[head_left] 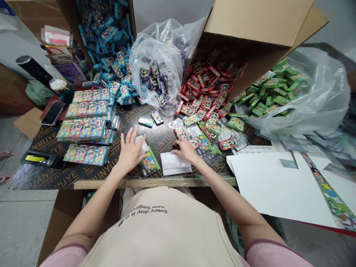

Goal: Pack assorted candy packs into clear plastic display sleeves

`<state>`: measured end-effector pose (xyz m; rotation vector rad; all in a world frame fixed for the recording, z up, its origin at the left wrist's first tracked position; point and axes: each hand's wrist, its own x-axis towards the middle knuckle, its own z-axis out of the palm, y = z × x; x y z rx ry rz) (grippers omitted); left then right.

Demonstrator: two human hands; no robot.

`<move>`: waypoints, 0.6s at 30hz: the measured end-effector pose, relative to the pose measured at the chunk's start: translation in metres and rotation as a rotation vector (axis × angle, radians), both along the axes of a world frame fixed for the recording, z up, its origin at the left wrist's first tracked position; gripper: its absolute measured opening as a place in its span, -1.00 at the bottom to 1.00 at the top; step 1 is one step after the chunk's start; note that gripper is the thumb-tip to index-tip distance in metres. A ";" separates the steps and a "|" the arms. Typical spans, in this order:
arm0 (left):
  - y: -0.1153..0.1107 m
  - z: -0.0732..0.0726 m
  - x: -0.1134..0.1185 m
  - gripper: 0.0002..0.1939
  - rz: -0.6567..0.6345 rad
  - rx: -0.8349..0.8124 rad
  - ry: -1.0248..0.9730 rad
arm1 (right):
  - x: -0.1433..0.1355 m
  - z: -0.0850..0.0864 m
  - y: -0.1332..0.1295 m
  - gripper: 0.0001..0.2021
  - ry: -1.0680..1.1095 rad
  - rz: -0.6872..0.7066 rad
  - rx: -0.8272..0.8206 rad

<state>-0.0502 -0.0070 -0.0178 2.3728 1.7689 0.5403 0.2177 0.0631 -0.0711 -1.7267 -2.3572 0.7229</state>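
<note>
My left hand (130,150) is spread open over the table, its fingertips on or just above a green printed card (151,163) with a white part. My right hand (185,149) has its fingers bent together at the top of a white folded card (175,164). Something small and dark shows at those fingertips, too hidden to name. Just beyond them lies a small red box (180,132). Ahead of my hands, a blue box (145,121) and a purple box (157,117) lie side by side.
Wrapped sets of boxes (86,128) are stacked at left, by a tape dispenser (41,158) and a phone (52,113). Behind are heaps of blue boxes (111,66), red boxes (207,89) and green boxes (275,92). White card sheets (267,185) overhang the right front edge.
</note>
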 end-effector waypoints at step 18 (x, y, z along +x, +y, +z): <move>0.031 0.003 0.013 -0.74 -0.447 -0.514 -0.057 | -0.005 -0.004 -0.026 -0.96 -0.143 0.177 -0.048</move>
